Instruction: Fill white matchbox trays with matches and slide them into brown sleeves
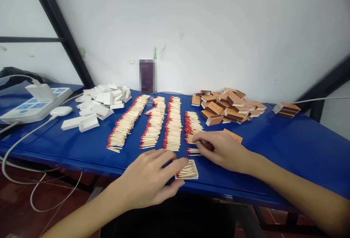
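A white matchbox tray [194, 175] filled with matches lies near the front edge of the blue table. My left hand [153, 176] grips it from the left, index finger across its top and thumb at the near side. My right hand [224, 150] is bent over the near part of the rightmost row of matches [193, 123], its thumb and fingertips pinched on matches there, partly hidden. A few loose matches [193, 151] lie just below those fingers. Three more rows of red-tipped matches, a left row [128, 123], a middle row [154, 123] and another row [173, 125], stretch away from me.
Empty white trays [101, 101] are heaped at the back left. Orange matchbox sleeves [229, 104] pile up at the back right, with a small stack [287, 109] farther right. One sleeve [233, 135] lies behind my right hand. A power strip [38, 104] with cables sits at left.
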`<state>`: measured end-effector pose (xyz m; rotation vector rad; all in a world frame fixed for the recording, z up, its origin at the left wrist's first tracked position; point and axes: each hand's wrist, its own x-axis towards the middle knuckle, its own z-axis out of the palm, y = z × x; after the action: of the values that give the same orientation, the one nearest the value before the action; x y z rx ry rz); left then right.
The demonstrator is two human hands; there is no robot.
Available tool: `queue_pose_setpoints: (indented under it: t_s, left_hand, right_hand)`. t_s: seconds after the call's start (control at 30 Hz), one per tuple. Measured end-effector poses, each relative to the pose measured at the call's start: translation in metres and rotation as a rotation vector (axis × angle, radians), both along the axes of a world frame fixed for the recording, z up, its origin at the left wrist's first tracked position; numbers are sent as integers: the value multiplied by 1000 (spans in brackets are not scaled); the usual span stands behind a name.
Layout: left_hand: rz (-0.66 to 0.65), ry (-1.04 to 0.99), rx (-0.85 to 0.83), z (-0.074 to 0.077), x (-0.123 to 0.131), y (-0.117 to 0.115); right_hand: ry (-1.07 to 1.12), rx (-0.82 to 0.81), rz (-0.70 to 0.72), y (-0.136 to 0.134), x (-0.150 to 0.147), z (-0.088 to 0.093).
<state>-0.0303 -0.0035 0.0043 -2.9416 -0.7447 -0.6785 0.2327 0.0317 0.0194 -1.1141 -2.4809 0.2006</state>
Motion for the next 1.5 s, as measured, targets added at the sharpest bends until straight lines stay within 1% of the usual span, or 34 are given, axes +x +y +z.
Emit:
queue_pose_setpoints:
  t_s: [0.27,0.43,0.6,1.1,1.33,1.5]
  left_hand:
    - [-1,12,-12,-2,-1,0]
    - [-4,-3,9,-1,0,1]
    - [0,3,33,-1,1,1]
    - [7,7,43,-1,1,0]
    - [5,7,40,-1,1,0]
    - [2,10,35,-2,0,0]
  right_hand:
    - [-24,-7,-1,0,0,-1]
    - [-24,-2,-19,0,0,-1]
    - [-55,-32,-13,0,0,0]
    - [-51,-42,-9,-1,0,1]
    - [-58,-21,-5,0,1,-3]
    - [-60,-11,-9,0,1,-3]
